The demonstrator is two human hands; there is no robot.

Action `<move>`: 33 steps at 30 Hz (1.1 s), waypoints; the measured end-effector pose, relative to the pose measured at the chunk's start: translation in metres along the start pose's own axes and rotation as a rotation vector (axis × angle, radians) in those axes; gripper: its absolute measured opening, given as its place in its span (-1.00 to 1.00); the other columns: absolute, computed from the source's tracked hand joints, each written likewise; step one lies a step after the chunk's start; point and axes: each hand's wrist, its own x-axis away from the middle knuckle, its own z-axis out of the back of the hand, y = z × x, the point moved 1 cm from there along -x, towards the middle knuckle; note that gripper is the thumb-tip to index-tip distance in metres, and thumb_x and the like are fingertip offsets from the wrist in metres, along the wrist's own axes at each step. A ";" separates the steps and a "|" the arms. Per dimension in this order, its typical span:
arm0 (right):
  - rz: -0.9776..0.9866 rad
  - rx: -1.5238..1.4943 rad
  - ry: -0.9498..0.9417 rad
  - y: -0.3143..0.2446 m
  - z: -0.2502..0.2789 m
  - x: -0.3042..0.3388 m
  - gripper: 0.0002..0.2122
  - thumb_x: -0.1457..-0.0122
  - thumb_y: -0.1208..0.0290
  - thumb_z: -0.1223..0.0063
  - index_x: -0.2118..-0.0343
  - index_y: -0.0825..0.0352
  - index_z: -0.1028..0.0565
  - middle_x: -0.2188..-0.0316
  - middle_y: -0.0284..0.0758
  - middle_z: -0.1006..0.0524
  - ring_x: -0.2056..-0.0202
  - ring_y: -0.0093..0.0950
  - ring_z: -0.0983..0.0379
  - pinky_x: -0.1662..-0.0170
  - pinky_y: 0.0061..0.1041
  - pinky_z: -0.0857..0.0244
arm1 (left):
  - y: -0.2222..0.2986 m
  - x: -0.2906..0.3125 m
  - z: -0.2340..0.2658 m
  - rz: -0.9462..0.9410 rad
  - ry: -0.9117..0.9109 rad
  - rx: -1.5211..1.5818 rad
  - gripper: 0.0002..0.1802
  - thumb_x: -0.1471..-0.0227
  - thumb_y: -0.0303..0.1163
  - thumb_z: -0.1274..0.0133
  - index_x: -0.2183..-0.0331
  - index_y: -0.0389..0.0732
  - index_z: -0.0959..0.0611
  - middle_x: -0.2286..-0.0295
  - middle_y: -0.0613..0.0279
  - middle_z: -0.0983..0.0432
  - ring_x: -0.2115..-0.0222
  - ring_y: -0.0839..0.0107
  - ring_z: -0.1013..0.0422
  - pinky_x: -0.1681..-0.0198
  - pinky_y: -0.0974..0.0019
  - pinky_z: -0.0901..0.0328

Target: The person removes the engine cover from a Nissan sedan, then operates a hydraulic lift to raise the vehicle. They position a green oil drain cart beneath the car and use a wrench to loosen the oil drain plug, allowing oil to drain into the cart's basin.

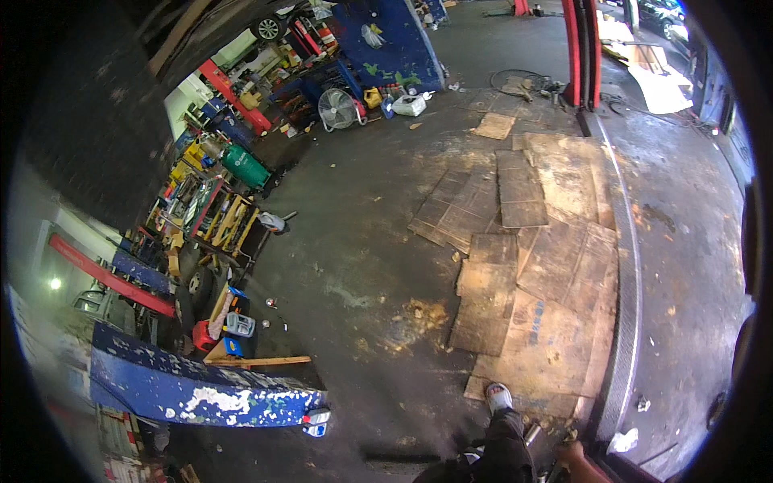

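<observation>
At the bottom edge, right of my trousered leg [509, 443], my right hand [570, 455] shows small and dim. Its fingers look curled in, and whatever they hold is too dark to make out. Close by on its left is a shiny metal cylinder [532, 435]. My left hand is outside the picture. My light-coloured shoe [498, 396] rests at the near edge of flattened cardboard sheets [547, 338] spread over the dark floor.
A metal floor strip [626, 322] runs along the cardboard's right side up to a red post [581, 56]. On the left stand a chipped blue beam [209, 394], a tool cart [229, 225] and a green tank [244, 166]. A fan [338, 109] and jugs stand farther back.
</observation>
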 end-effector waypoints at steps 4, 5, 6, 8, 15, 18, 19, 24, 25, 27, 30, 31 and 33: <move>0.037 -0.846 0.125 -0.176 0.133 -0.065 -0.85 -0.15 0.41 -0.11 0.39 0.41 -0.55 0.50 -0.24 -0.58 0.60 -0.49 -0.47 0.56 -0.47 -0.32 | 0.086 -0.034 0.057 0.059 0.019 0.120 -0.70 -0.14 -0.27 -0.05 0.18 -0.18 -0.72 0.26 0.05 -0.67 0.24 0.04 -0.56 0.13 -0.01 -0.42; -0.010 -0.913 0.141 -0.213 0.156 -0.075 -0.83 -0.17 0.38 -0.10 0.37 0.43 -0.54 0.52 -0.24 -0.59 0.60 -0.49 -0.47 0.57 -0.48 -0.32 | 0.104 -0.044 0.070 0.074 0.019 0.143 -0.71 -0.14 -0.28 -0.05 0.17 -0.19 -0.72 0.25 0.05 -0.67 0.24 0.03 -0.56 0.13 -0.02 -0.42; 0.071 -1.026 0.170 -0.247 0.172 -0.087 -0.80 -0.18 0.36 -0.08 0.34 0.44 -0.52 0.54 -0.24 -0.59 0.61 -0.49 -0.47 0.58 -0.48 -0.31 | 0.121 -0.054 0.083 0.087 0.019 0.164 -0.71 -0.13 -0.29 -0.05 0.17 -0.19 -0.72 0.25 0.04 -0.67 0.23 0.03 -0.56 0.13 -0.02 -0.42; 0.000 -1.048 0.172 -0.288 0.180 -0.110 -0.80 -0.18 0.37 -0.08 0.33 0.45 -0.52 0.54 -0.22 -0.59 0.61 -0.48 -0.48 0.58 -0.49 -0.32 | 0.153 -0.081 0.114 0.129 0.009 0.202 -0.71 -0.13 -0.31 -0.06 0.16 -0.20 -0.72 0.23 0.03 -0.66 0.23 0.01 -0.55 0.12 -0.03 -0.42; 0.179 0.017 0.136 -0.276 0.080 -0.189 -0.83 -0.26 0.31 -0.03 0.22 0.21 -0.62 0.32 -0.32 -0.60 0.30 -0.45 -0.53 0.30 -0.32 -0.41 | 0.276 -0.234 0.222 0.001 -0.077 -0.030 -0.67 -0.16 -0.21 -0.03 0.17 -0.19 -0.72 0.27 0.07 -0.67 0.25 0.06 -0.57 0.15 0.01 -0.42; 0.053 0.755 -0.059 -0.296 0.058 -0.155 -0.65 -0.39 0.21 0.14 -0.10 0.24 -0.52 -0.08 -0.30 -0.55 -0.10 -0.38 -0.49 -0.04 -0.22 -0.44 | 0.345 -0.319 0.297 -0.184 -0.096 -0.264 -0.63 -0.19 -0.12 -0.01 0.20 -0.18 -0.73 0.32 0.11 -0.68 0.28 0.11 -0.58 0.18 0.05 -0.43; -0.025 0.692 -0.120 -0.314 0.060 -0.147 -0.58 -0.40 0.18 0.16 -0.20 0.29 -0.43 -0.13 -0.27 -0.52 -0.11 -0.35 -0.49 -0.05 -0.26 -0.45 | 0.368 -0.346 0.324 -0.240 -0.097 -0.321 -0.61 -0.20 -0.09 0.00 0.21 -0.17 -0.73 0.33 0.13 -0.68 0.29 0.12 -0.59 0.19 0.06 -0.43; -0.171 0.472 -0.135 -0.461 0.083 -0.166 -0.59 -0.37 0.17 0.15 -0.17 0.27 -0.42 -0.10 -0.21 -0.50 -0.01 -0.34 -0.54 0.03 -0.34 -0.48 | 0.498 -0.471 0.463 -0.228 -0.007 -0.315 -0.49 -0.24 0.07 0.05 0.23 -0.17 -0.73 0.39 0.19 -0.69 0.32 0.18 -0.61 0.22 0.11 -0.43; -0.145 0.442 -0.130 -0.494 0.091 -0.191 -0.60 -0.36 0.17 0.14 -0.15 0.27 -0.43 -0.08 -0.22 -0.51 0.00 -0.34 -0.54 0.04 -0.33 -0.48 | 0.523 -0.488 0.486 -0.205 0.005 -0.244 -0.46 -0.25 0.10 0.07 0.22 -0.18 -0.72 0.39 0.19 -0.69 0.32 0.17 -0.61 0.21 0.10 -0.43; -0.083 0.370 -0.107 -0.563 0.105 -0.252 -0.63 -0.34 0.18 0.12 -0.10 0.26 -0.44 -0.03 -0.23 -0.51 0.03 -0.34 -0.54 0.04 -0.31 -0.48 | 0.567 -0.515 0.514 -0.209 0.034 -0.157 -0.44 -0.25 0.11 0.08 0.17 -0.17 -0.72 0.35 0.20 -0.71 0.30 0.19 -0.62 0.18 0.14 -0.44; 0.040 0.206 -0.060 -0.682 0.125 -0.360 -0.67 -0.31 0.20 0.09 -0.03 0.25 -0.46 0.03 -0.25 -0.52 0.07 -0.33 -0.54 0.06 -0.28 -0.48 | 0.597 -0.535 0.527 -0.298 0.228 -0.191 -0.60 -0.23 -0.07 -0.06 0.20 -0.22 -0.71 0.34 0.05 -0.67 0.33 0.19 -0.56 0.23 0.01 -0.41; 0.089 0.145 -0.048 -0.728 0.132 -0.397 -0.68 -0.30 0.20 0.08 -0.01 0.24 -0.47 0.06 -0.25 -0.52 0.09 -0.33 -0.54 0.06 -0.27 -0.48 | 0.604 -0.548 0.529 -0.290 0.192 -0.204 -0.58 -0.21 -0.04 -0.07 0.18 -0.19 -0.71 0.34 0.03 -0.67 0.32 0.17 -0.57 0.19 0.02 -0.41; 0.184 0.035 -0.033 -0.825 0.148 -0.464 -0.71 -0.28 0.21 0.07 0.04 0.24 -0.48 0.10 -0.26 -0.53 0.12 -0.33 -0.55 0.07 -0.25 -0.48 | 0.601 -0.572 0.536 -0.316 0.107 -0.272 -0.58 -0.19 0.00 -0.08 0.17 -0.15 -0.72 0.35 0.02 -0.68 0.30 0.13 -0.58 0.16 0.03 -0.42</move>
